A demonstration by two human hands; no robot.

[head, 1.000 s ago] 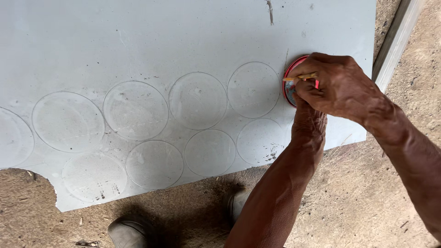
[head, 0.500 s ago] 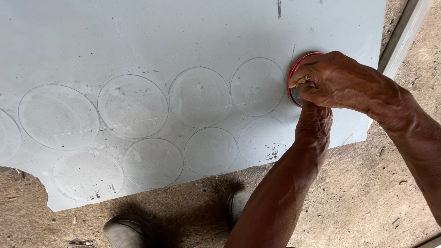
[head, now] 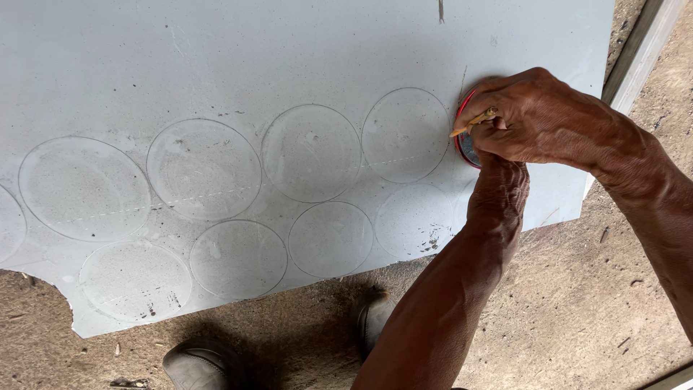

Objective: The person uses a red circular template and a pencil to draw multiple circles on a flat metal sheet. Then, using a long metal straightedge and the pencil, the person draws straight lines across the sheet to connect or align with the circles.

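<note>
A large pale grey sheet [head: 216, 65] lies on the dirt floor, with several pencilled circles [head: 310, 153] drawn on it in two rows. A red-rimmed round disc [head: 463, 148] rests flat on the sheet near its right edge, mostly covered by my hands. My right hand [head: 548, 119] grips a short yellow pencil [head: 473, 121], whose tip sits against the disc's left rim. My left hand [head: 498, 189] reaches up from below and lies on the disc, its fingers hidden under my right hand.
The sheet's lower left corner [head: 65, 303] is ragged and broken. My two shoes [head: 202, 365] stand on the dirt just below the sheet's front edge. A pale board or frame strip [head: 639, 61] runs diagonally past the sheet's right edge.
Both hands stay on the disc. The pencil tip has slid slightly along the disc's left rim, and the view has shifted a little.
</note>
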